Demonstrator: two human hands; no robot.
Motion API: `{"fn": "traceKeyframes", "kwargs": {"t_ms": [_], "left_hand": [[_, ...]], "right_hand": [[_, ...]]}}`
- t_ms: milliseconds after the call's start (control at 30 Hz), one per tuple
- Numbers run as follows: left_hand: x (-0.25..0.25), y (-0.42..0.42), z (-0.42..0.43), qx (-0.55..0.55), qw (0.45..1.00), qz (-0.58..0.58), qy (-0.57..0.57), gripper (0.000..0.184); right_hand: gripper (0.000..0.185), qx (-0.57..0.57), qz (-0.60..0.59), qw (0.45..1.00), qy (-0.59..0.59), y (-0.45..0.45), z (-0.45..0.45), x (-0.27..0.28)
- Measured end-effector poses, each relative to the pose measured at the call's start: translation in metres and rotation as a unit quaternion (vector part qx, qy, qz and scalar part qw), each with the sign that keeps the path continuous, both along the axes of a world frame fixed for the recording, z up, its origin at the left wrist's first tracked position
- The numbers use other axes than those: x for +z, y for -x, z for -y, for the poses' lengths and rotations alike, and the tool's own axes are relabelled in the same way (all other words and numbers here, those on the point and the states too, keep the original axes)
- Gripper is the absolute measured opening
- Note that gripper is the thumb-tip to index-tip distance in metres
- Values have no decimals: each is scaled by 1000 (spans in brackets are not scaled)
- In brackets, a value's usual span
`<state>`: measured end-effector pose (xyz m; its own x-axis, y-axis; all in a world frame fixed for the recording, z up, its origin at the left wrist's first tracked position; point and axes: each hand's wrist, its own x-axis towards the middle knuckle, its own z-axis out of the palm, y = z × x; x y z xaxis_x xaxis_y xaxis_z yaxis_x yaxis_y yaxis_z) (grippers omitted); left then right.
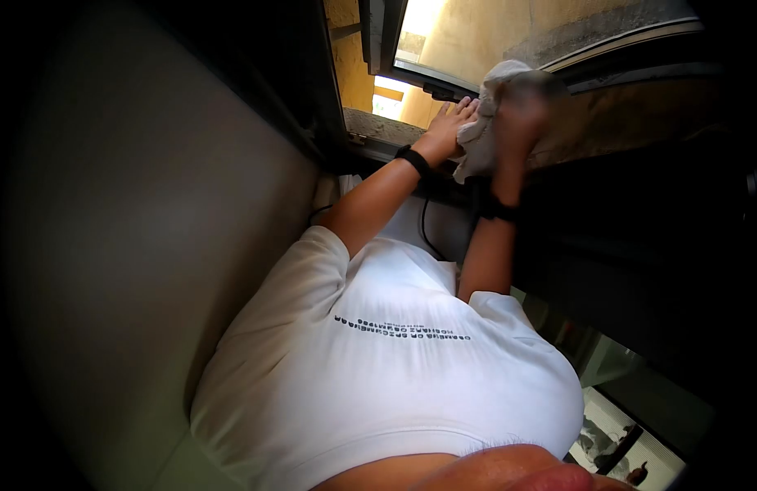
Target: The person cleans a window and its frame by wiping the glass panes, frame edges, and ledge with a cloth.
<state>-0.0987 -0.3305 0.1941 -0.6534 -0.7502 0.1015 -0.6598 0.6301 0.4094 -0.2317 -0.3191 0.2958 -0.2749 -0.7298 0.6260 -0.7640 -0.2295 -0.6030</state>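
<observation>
A whitish cloth [478,147] hangs beneath and beside my right hand [521,114], which is smeared by motion at the window's lower edge. The cloth bunches up above that hand too. My left hand [450,129] lies with its fingers spread on the dark window frame [444,88], its fingertips close to the cloth's left side. Both wrists wear black bands. The fingers of my right hand are too blurred to make out.
An open window pane [485,41] stands above the hands, with a rough sill [382,127] at its lower left. A pale wall [149,229] rises at the left. Dark furniture [632,229] is at the right, and a thin black cable [425,225] hangs below the sill.
</observation>
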Motion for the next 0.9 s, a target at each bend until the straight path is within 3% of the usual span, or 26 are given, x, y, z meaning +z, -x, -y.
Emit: {"fn": "traceKeyframes", "kwargs": {"t_ms": [33,67,133,167,233,267,300,367,433,533,567,667,700,733,800,833,900], "left_hand": [[9,-5,-9,20,994,-92,59,76],[14,-12,-9,4,980,-186,-69,70],[16,-20,-12,-28,874,-361,-325,59],[7,-19,-12,-16,872,-400,-281,49],[-12,-22,-1,18,878,-358,-318,49],[-15,-23,4,34,880,-335,-335,49],[0,-31,-3,10,861,-383,-334,47],[39,-50,-21,4,724,-476,-500,47],[46,-58,-24,-68,511,-580,-631,43],[40,-66,-20,-43,721,-571,-391,36],[37,-67,-19,-30,622,-643,-446,38],[30,-69,-10,11,272,-784,-558,47],[35,-68,-8,47,266,-796,-542,48],[40,-66,-6,82,260,-806,-525,50],[42,-67,0,153,243,-825,-487,54],[39,-69,4,131,311,-810,-480,57],[52,-63,1,173,373,-811,-417,59]], "right_hand": [[30,18,6,1000,-11,2,4,-6],[28,36,13,999,-22,2,10,-12],[17,13,-54,997,44,17,40,-59],[12,-10,-67,998,12,35,66,-105],[14,-12,19,1000,-19,44,77,-128],[14,10,122,992,-13,42,76,-124],[15,34,224,974,-5,37,75,-117],[17,85,417,905,11,24,71,-98],[20,134,596,792,21,3,66,-75],[51,181,497,838,-131,-40,6,11],[59,190,469,848,-157,-43,6,13],[70,66,286,943,-160,-60,8,-1],[80,123,302,937,-122,-64,12,-9],[82,102,256,946,-168,-61,14,-13],[69,72,232,940,-237,-61,35,-41],[67,71,230,938,-248,-57,41,-46],[62,71,219,935,-271,-62,40,-27]]}}
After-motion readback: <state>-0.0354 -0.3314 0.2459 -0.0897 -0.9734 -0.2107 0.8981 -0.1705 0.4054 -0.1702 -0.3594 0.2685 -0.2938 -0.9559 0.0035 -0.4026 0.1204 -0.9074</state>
